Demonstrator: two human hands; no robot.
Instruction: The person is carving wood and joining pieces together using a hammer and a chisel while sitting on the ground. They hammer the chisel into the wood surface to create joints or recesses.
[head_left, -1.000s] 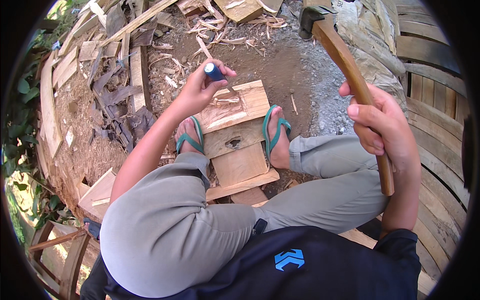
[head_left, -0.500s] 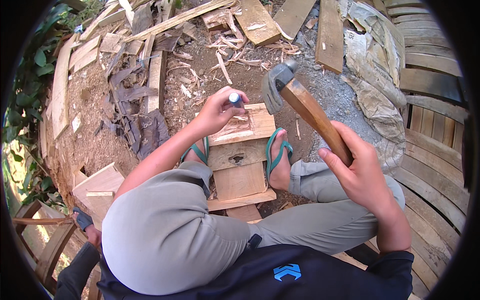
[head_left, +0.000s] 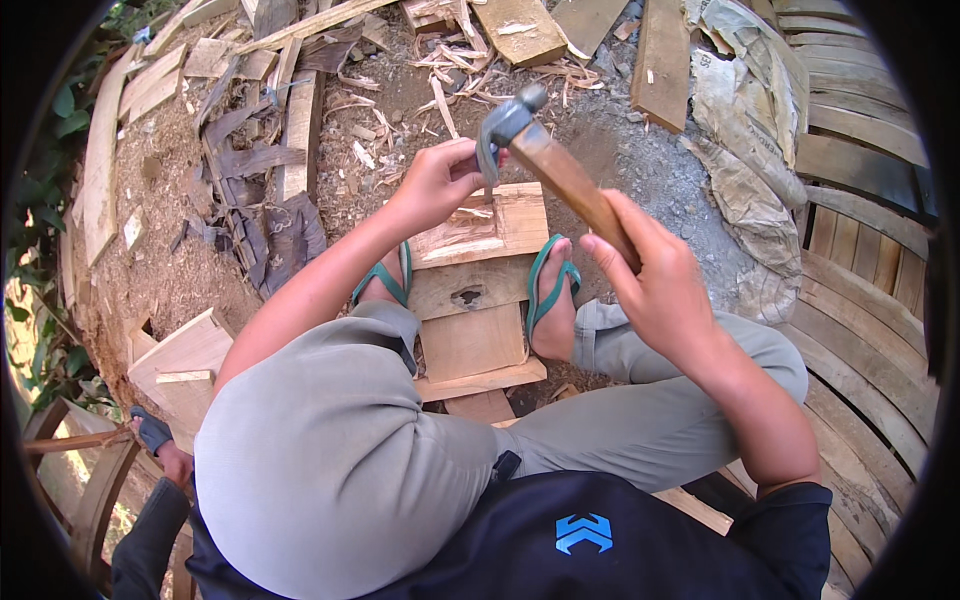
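My right hand (head_left: 655, 285) is closed round the wooden handle of a claw hammer (head_left: 575, 185). The hammer's metal head hangs right over my left hand (head_left: 435, 185), which grips a chisel (head_left: 489, 197). The hammer head hides most of the chisel; its lower end meets the work. Beneath it lies a light wooden board (head_left: 524, 215) with a rough, chipped recess and loose splinters on its face. This board rests on a plank with a dark knot (head_left: 467, 296), between my two sandalled feet.
Wood shavings (head_left: 440, 105) and offcuts litter the dirt beyond the board. Dark torn scraps (head_left: 250, 165) lie to the left, a crumpled paper sack (head_left: 740, 150) to the right. Slatted wood (head_left: 860, 290) lines the right side. Another person's foot (head_left: 152, 430) shows at lower left.
The hammer has moved left and down, its head now in front of the chisel held in my left hand. The view has shifted slightly.
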